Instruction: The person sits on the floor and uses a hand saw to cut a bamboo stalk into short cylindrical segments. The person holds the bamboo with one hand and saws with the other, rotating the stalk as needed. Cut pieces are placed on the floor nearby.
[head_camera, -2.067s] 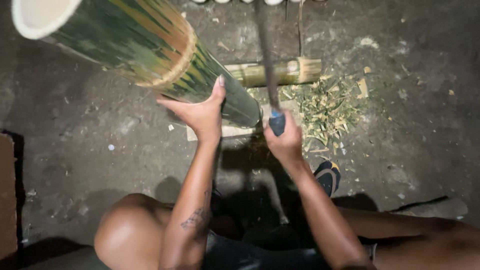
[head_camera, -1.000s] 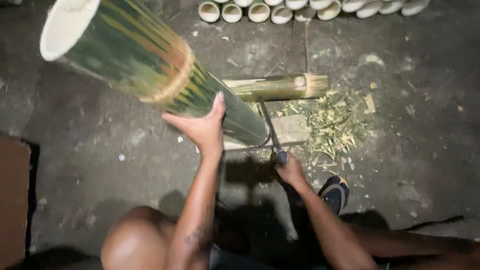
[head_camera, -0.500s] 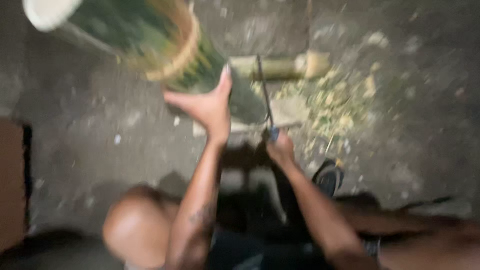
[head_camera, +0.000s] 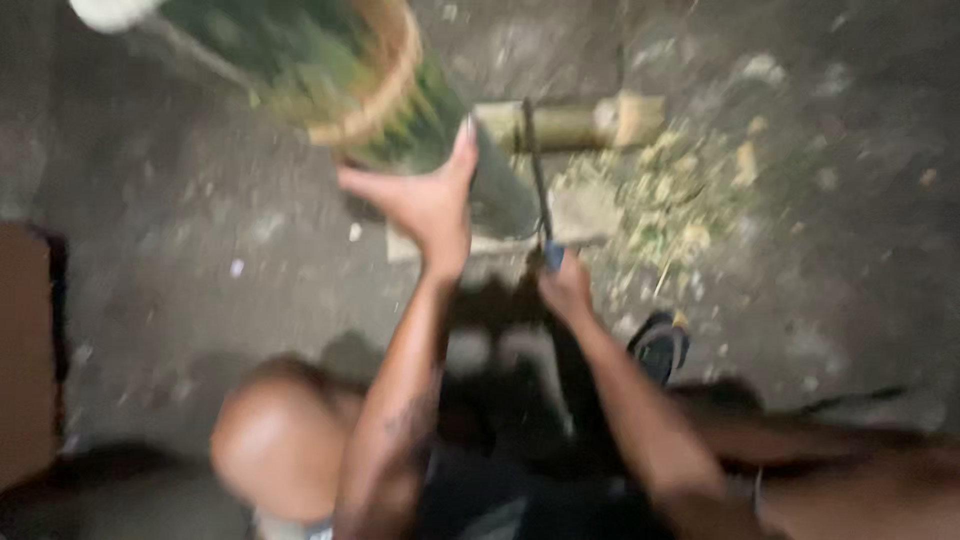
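Blade (head_camera: 537, 170) has swung back down since a moment ago, right hand (head_camera: 566, 287) fisted round its handle at 6 o'clock, left hand (head_camera: 428, 200) spread flat on the bamboo pole (head_camera: 400, 110), so chopping's ongoing.

The whole scene smears with motion, so the thick green bamboo pole (head_camera: 330, 90) shows no clean edge, and its pale cut end at the top left runs off the frame. Where the pole's foot meets the flat block (head_camera: 580, 215) is covered by the left hand (head_camera: 425, 200), and the thin blade (head_camera: 536, 165) is so blurred that I cannot tell whether its edge touches the bamboo. The right hand (head_camera: 565, 285) wraps the blue handle, hiding most of it, and the shavings (head_camera: 680, 205) beyond melt into one pale patch.
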